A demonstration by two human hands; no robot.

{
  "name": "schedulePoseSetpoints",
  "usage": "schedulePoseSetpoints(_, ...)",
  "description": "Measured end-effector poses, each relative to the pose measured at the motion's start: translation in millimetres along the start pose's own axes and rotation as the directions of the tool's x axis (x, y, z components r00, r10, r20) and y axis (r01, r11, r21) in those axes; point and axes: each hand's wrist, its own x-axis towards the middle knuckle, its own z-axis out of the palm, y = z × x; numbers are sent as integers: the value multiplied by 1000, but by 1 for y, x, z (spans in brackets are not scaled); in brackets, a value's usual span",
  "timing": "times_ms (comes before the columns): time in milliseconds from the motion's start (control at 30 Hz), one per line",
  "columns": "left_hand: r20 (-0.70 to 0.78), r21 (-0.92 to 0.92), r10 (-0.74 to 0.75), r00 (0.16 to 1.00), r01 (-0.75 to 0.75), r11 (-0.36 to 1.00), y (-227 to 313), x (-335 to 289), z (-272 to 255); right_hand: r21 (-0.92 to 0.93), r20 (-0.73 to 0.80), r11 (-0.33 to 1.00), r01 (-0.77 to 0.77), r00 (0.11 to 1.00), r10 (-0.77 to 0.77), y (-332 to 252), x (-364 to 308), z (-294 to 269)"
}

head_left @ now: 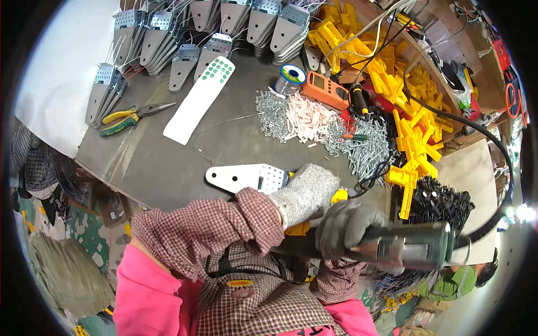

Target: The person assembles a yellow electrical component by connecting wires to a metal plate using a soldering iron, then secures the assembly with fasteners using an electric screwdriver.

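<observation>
At the near edge of the worktop [168, 168], the gloved right hand [343, 227] has its fingers wrapped tight around a power screwdriver [412, 246]. The gloved left hand [307, 193] presses on a flat metal plate [246, 178] beside a yellow part [338, 196]; its fingers are hidden, so their grip cannot be told.

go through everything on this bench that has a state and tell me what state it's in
left hand: gloved, pressing on the metal plate
right hand: gloved, closed around the power screwdriver
power screwdriver: held, lying sideways
metal plate: flat at bench edge
pliers: lying unused, jaws slightly open
solder spool: partly wound
</observation>
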Motion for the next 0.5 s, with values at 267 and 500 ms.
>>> schedulePoseSetpoints(267, 177, -27, -33, 984, 39, 999, 11, 7, -17, -425, -524, 889, -171, 848, -87, -3, -21, 44)
schedulePoseSetpoints(500, -47, -133, 22, 999, -28, 991, 11, 1, -16, -657, -517, 721, -221, 828, -217, -15, -24, 43)
